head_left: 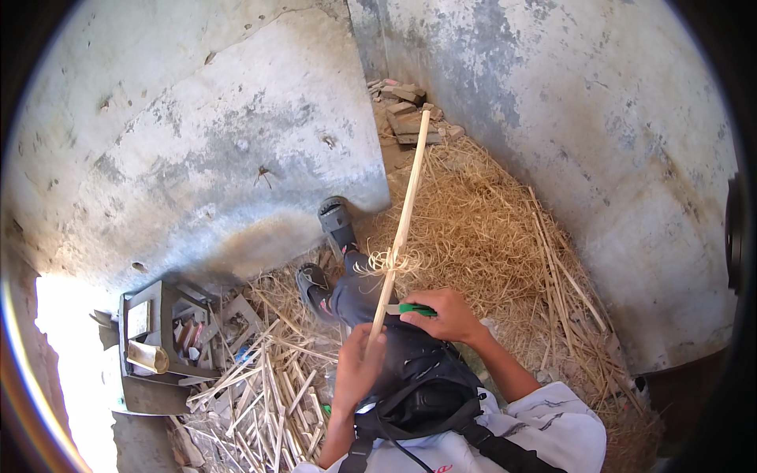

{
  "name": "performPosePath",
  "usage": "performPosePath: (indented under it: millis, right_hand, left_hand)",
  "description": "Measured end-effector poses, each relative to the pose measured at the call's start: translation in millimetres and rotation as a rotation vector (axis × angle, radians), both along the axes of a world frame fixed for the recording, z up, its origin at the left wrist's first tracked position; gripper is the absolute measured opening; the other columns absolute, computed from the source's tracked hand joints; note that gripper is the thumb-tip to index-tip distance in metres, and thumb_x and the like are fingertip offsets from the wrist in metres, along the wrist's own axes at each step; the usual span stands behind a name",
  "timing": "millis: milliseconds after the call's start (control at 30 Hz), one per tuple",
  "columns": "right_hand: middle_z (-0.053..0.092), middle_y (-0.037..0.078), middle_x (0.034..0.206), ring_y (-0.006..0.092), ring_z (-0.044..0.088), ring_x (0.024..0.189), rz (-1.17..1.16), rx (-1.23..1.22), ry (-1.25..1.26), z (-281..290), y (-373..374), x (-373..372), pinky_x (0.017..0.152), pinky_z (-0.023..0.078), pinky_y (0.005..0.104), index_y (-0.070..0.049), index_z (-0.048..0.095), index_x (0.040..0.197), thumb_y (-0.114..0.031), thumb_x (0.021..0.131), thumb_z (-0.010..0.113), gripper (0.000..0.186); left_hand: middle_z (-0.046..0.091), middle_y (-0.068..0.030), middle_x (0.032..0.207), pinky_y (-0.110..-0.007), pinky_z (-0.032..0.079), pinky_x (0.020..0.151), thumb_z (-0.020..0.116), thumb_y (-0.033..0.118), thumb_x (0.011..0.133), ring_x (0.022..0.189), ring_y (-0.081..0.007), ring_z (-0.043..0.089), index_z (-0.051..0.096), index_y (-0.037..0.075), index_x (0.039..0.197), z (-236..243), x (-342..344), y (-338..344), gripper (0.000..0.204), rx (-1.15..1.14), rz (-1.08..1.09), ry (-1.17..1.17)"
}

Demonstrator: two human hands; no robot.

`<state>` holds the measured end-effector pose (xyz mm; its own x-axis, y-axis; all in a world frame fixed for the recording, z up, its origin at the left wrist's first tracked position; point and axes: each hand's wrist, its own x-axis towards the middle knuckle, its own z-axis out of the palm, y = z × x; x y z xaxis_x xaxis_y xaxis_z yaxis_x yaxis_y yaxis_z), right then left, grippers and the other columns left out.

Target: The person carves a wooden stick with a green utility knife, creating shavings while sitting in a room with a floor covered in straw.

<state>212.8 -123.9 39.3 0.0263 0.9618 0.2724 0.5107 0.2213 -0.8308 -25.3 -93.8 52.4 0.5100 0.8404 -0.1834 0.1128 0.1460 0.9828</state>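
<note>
A long pale wooden stick (408, 203) slants up and away from me across my thigh. Around its lower end my left hand (359, 364) is closed, slightly blurred. Thin curled shavings (392, 261) cling to the stick about midway along it. My right hand (449, 313) grips a green-handled utility knife (417, 310). Its short blade points left and meets the stick, or lies very close to it, just above my left hand. Part of the knife handle is hidden under my right fingers.
Wood shavings (481, 229) heap against the right wall, with long thin sticks (564, 272) beside them. Many cut sticks (272, 402) lie at lower left, near a wooden stool-like frame (162, 339) with odds and ends. Bricks (406, 118) are piled in the far corner.
</note>
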Motion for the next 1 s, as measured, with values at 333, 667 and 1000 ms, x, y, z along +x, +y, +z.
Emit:
performPosePath:
  millis: [333,667,1000]
  right_hand:
    - [0.078,0.010,0.090,0.0322,0.075,0.074,-0.115,0.170,-0.157,-3,1,-17,0.065,0.058,0.0410,-0.009,0.080,0.108,-0.039,0.095,0.079,0.032]
    - [0.079,0.011,0.092,0.0339,0.076,0.079,-0.291,0.190,-0.154,-9,19,1,0.068,0.059,0.0418,-0.009,0.082,0.103,-0.036,0.097,0.077,0.028]
    - [0.079,0.012,0.091,0.0121,0.072,0.088,-0.018,-0.192,0.548,-10,22,15,0.083,0.054,0.0342,-0.001,0.080,0.111,-0.032,0.103,0.070,0.033]
  left_hand:
    - [0.058,0.0058,0.077,-0.021,0.035,0.057,0.060,0.016,0.111,0.065,-0.0010,0.047,0.063,0.001,0.124,-1,-1,-5,0.020,-0.002,-0.006,-0.055]
    - [0.058,0.0041,0.076,-0.022,0.038,0.061,0.060,0.017,0.112,0.068,-0.0034,0.050,0.063,-0.001,0.120,2,-8,-8,0.020,-0.020,-0.068,0.025]
    - [0.055,0.0059,0.076,-0.021,0.033,0.055,0.058,0.018,0.112,0.062,-0.0011,0.045,0.061,0.001,0.126,4,-8,-4,0.022,-0.144,-0.088,-0.073]
